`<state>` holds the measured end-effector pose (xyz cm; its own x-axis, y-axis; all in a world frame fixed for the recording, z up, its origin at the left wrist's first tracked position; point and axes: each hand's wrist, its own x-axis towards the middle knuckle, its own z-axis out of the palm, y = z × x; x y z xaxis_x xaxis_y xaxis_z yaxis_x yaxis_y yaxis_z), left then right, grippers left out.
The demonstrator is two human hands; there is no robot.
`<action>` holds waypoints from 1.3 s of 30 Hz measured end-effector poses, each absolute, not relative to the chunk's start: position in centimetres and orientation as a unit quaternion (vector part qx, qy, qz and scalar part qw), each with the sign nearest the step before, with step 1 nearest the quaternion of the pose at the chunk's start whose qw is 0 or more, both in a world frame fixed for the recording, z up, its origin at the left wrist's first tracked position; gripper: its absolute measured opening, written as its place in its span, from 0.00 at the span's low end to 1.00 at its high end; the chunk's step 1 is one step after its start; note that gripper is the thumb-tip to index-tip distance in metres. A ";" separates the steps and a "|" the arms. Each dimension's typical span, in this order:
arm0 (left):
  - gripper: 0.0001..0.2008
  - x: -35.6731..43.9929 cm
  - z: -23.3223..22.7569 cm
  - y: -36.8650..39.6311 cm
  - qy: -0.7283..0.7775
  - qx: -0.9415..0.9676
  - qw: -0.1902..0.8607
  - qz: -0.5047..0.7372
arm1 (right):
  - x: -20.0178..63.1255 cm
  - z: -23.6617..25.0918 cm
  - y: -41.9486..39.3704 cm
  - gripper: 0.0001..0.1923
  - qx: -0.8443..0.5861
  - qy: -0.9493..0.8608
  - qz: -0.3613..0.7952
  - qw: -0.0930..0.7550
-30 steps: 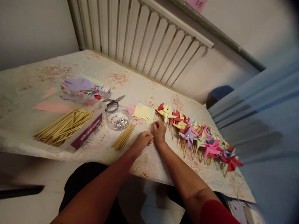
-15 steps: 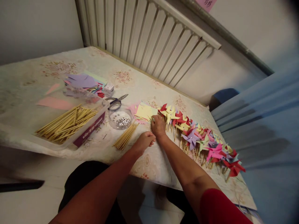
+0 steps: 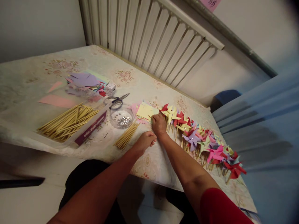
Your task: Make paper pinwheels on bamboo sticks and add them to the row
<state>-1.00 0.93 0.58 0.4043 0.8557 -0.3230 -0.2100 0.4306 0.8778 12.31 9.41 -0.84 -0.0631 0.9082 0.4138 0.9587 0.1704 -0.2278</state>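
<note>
My left hand (image 3: 146,141) is closed over the near part of the table, its fingers curled together; whatever they hold, if anything, is hidden. My right hand (image 3: 160,125) reaches to the right edge of a stack of cut yellow paper (image 3: 146,111), thumb and fingers closed at the paper's corner. Pink and other coloured sheets peek out beneath the yellow ones. Just right of that hand stand finished paper pinwheels (image 3: 192,139) on sticks, in a long row. A small bundle of wooden sticks (image 3: 126,135) lies left of my left hand.
A round clear dish (image 3: 122,116) holds small metallic pieces. Scissors (image 3: 116,102) lie behind it. At the left, a clear plastic box (image 3: 70,141) contains many wooden sticks. Coloured paper scraps (image 3: 84,80) and a small white box (image 3: 110,88) sit farther back. A radiator (image 3: 149,40) lines the wall.
The whole view has shifted slightly. Both hands keep nearly the same place and pose, the right one still at the paper stack.
</note>
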 end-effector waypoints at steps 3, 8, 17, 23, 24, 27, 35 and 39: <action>0.04 -1.0 0.8 0.9 0.410 0.394 0.739 0.360 | 12.1 -0.4 10.0 0.12 -0.639 -0.718 -0.050 0.271; 0.04 -1.1 0.8 1.0 0.413 0.393 0.740 0.356 | 11.9 0.6 11.5 0.12 -0.638 -0.696 -0.045 0.326; 0.05 -1.3 1.0 0.9 0.411 0.387 0.740 0.365 | 12.1 2.8 13.7 0.11 -0.658 -0.594 0.050 0.461; 0.05 -1.6 1.0 1.1 0.403 0.370 0.743 0.386 | 12.5 5.8 12.3 0.09 -0.638 -0.559 0.064 0.525; 0.05 -1.6 1.0 1.2 0.401 0.366 0.743 0.391 | 12.5 6.3 11.8 0.09 -0.631 -0.557 0.071 0.535; 0.05 -1.7 1.1 1.3 0.400 0.355 0.740 0.408 | 12.8 6.9 10.0 0.08 -0.604 -0.544 0.136 0.566; 0.19 -1.6 0.5 1.5 0.350 0.254 0.790 0.434 | 14.2 6.9 3.7 0.09 -0.618 -0.521 0.196 0.556; 0.31 -1.2 0.5 1.5 0.268 0.174 0.858 0.401 | 14.1 6.8 -0.5 0.09 -0.646 -0.585 0.055 0.487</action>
<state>-1.18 1.54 0.52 0.5343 0.7819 -0.3211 -0.5949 0.6177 0.5144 14.05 -0.51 6.80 0.3089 0.8099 0.4987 0.7021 0.1596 -0.6940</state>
